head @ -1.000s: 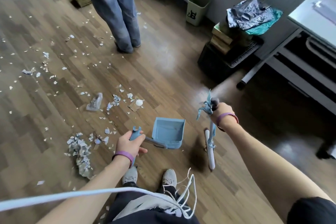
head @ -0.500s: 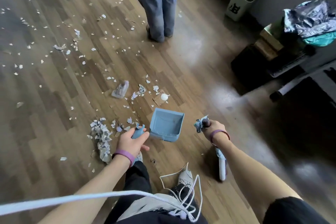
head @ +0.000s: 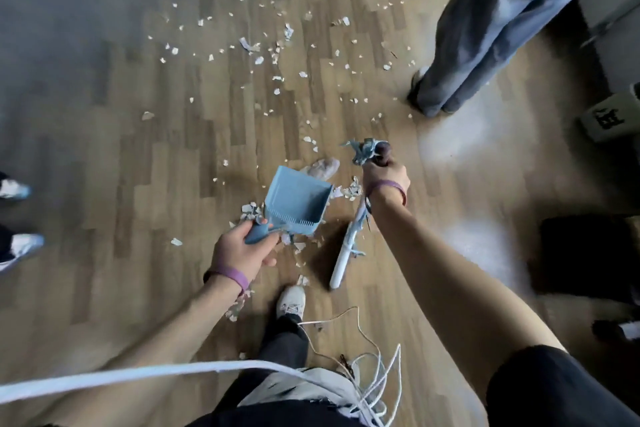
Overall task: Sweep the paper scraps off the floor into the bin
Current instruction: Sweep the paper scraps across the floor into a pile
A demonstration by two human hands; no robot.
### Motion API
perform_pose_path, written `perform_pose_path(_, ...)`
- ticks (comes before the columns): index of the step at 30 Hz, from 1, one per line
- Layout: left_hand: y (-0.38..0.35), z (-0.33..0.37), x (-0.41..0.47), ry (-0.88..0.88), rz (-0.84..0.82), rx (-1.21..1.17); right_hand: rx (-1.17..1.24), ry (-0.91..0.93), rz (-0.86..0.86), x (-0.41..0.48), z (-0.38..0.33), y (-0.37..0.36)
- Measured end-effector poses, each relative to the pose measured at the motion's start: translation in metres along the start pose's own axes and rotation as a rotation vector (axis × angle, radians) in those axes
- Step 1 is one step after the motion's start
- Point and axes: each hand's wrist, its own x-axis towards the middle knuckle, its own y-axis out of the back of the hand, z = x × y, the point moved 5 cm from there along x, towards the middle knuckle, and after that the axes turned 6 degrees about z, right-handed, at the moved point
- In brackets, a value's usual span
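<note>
- Two shoes [head: 15, 189] poke in at the left edge. They are cut off, so I cannot tell whose they are.
- The floor [head: 121, 184] is wood. Its left side is a grey blur.
- Small white scraps [head: 259, 59] lie all over the far floor, well apart from both hands.
- The left hand [head: 242, 253] has its fingers curled tight round the handle of the blue pan [head: 298, 199]. The handle pokes out of the fist, and the pan's open end faces away from the person. I cannot tell if the pan touches the floor.
- A little heap [head: 249, 211] of scraps sits just beside the left fingers. The pan and hand hide part of it.
- A crumpled wad [head: 323, 166] lies just behind the pan, half hidden by its rim.
- More scraps lie between the pan and the broom [head: 343, 260].
- The person's own shoe [head: 291, 302] stands under the pan, near the broom's white end.
- The right hand [head: 384, 177] is a fist round the top of the broom. The dark tip sticks out above the fingers, with blue tatters right next to them.
- The broom leans down to the floor. The wrist hides part of its stick.
- A white cord [head: 363, 336] loops in front of the person's legs.
- Another person's jeans [head: 485, 28] stand at the top right. Only the legs show.
- The bin [head: 609, 121] sits at the right edge, past the jeans and far from both hands. The edge cuts it off, and it is blurry.
</note>
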Motion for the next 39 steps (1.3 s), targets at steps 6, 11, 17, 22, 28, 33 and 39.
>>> perform_pose_path(6, 0.037, 0.000, 0.008, 0.030, 0.206, -0.180, -0.047, 0.199, -0.071, -0.003, -0.064, -0.028)
perform_pose_path(11, 0.042, -0.009, -0.010, 0.089, 0.380, -0.314, -0.224, 0.342, -0.237, -0.017, -0.073, -0.044)
perform_pose_path(17, 0.022, -0.040, -0.072, 0.186, 0.613, -0.451, -0.328, 0.568, -0.424, -0.053, -0.056, -0.034)
perform_pose_path(22, 0.006, -0.064, -0.143, 0.269, 0.826, -0.663, -0.490, 0.803, -0.512, -0.097, -0.052, -0.026)
perform_pose_path(28, -0.007, -0.108, -0.221, 0.432, 1.024, -0.919, -0.737, 1.230, -0.768, -0.201, -0.037, -0.023)
perform_pose_path(33, -0.018, -0.176, -0.301, 0.543, 1.199, -0.969, -0.890, 1.526, -0.931, -0.306, 0.022, -0.018)
perform_pose_path(39, -0.038, -0.262, -0.410, 0.638, 1.388, -1.055, -0.930, 1.617, -1.141, -0.408, 0.143, -0.007)
